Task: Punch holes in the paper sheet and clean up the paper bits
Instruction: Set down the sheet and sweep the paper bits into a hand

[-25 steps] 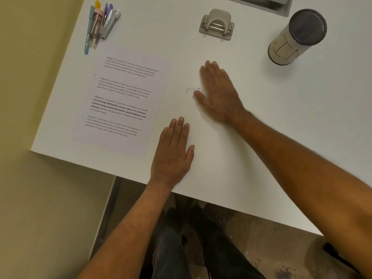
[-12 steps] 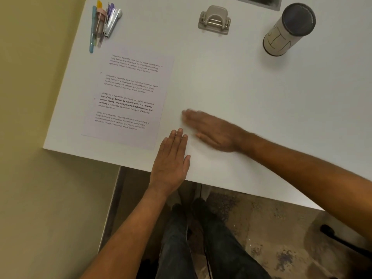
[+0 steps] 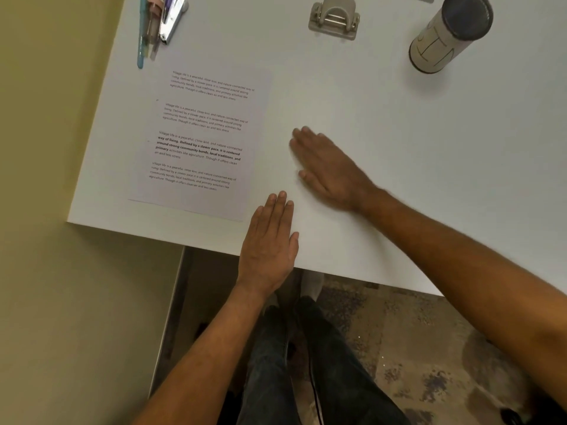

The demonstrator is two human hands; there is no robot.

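A printed paper sheet (image 3: 199,142) lies flat on the left part of the white table (image 3: 399,154). A beige hole punch (image 3: 333,19) sits at the far edge, apart from both hands. My right hand (image 3: 329,167) lies flat, palm down, on the table just right of the sheet, slightly blurred. My left hand (image 3: 270,240) rests flat at the table's near edge, fingers together, its palm over the edge. Neither hand holds anything. I cannot make out any paper bits on the table.
A cylindrical cup (image 3: 445,35) with a dark mesh top stands at the far right. Pens and a metal stapler (image 3: 162,23) lie at the far left corner. The table's near edge runs just below my left hand; my legs (image 3: 306,363) and a patterned floor are beneath.
My right hand swept from the middle of the table toward my left hand at the near edge, then moved back a little. My left hand slid back to the edge. The paper bits seen earlier are gone.
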